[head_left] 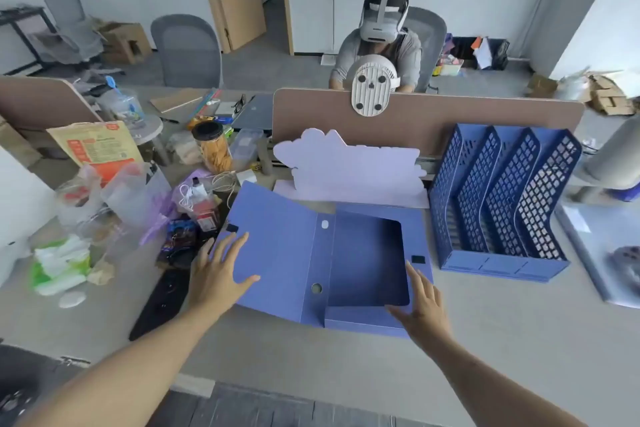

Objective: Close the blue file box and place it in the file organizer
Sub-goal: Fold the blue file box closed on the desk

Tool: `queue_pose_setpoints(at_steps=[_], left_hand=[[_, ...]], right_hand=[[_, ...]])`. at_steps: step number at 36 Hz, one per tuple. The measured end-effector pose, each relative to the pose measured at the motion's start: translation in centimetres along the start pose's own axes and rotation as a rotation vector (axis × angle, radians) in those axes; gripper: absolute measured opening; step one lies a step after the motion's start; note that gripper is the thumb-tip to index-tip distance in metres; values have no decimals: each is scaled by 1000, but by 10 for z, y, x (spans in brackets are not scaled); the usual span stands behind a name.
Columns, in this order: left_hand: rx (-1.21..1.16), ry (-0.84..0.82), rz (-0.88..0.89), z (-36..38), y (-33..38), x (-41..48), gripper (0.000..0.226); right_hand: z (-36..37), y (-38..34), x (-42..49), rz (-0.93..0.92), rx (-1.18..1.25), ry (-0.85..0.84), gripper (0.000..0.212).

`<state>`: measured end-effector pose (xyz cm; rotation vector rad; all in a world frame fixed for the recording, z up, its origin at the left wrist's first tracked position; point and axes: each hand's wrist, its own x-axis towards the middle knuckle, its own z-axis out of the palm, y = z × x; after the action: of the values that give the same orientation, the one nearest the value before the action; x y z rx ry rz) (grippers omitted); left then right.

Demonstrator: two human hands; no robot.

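The blue file box (367,263) lies open on the desk in front of me, its empty tray on the right and its lid flap (277,246) spread flat to the left. My left hand (218,274) rests with fingers spread on the lid's left edge. My right hand (424,302) lies flat, fingers apart, on the tray's near right corner. The blue mesh file organizer (502,204) stands upright to the right of the box, with several empty slots.
A cloud-shaped lilac card (346,163) stands behind the box against the brown desk divider (450,114). Clutter of bags, a jar (213,146), cables and tissues fills the desk's left side. A person in a headset sits beyond the divider. A grey folder (595,243) lies at the far right.
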<state>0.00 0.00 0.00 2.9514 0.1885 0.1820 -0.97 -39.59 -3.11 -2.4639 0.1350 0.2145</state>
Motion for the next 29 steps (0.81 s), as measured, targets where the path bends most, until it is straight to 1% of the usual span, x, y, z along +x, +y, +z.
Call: queue_pose_setpoints(at_steps=[1, 4, 7, 9, 11, 14, 16, 19, 22, 25, 29], left_hand=[[-27, -40, -37, 0, -3, -3, 98], [-64, -45, -241, 1, -13, -19, 112], [-122, -99, -364, 0, -16, -26, 120], [-160, -113, -382, -3, -19, -29, 118], [-208, -99, -392, -4, -20, -32, 112], [-316, -19, -402, -3, -20, -34, 105], [-444, 44, -365, -5, -16, -36, 99], [-658, 115, -330, -16, 1, -42, 85], [-741, 166, -300, -23, 17, -47, 67], [-831, 168, -269, -27, 31, -47, 45], [-884, 41, -211, -28, 57, -43, 27]], right_hand=[[2, 2, -3, 8, -29, -18, 95], [10, 10, -11, 133, -103, -43, 95], [14, 15, -13, 224, -63, -38, 97], [14, 14, -12, 250, 7, -41, 99], [15, 12, -13, 244, 51, -46, 99], [16, 10, -14, 256, 62, -29, 98], [19, 9, -16, 275, 60, -25, 95], [23, 7, -19, 274, 22, -37, 90], [25, 8, -20, 257, 22, -52, 86], [23, 11, -19, 246, 55, -86, 81], [15, 9, -15, 282, 125, -112, 69]])
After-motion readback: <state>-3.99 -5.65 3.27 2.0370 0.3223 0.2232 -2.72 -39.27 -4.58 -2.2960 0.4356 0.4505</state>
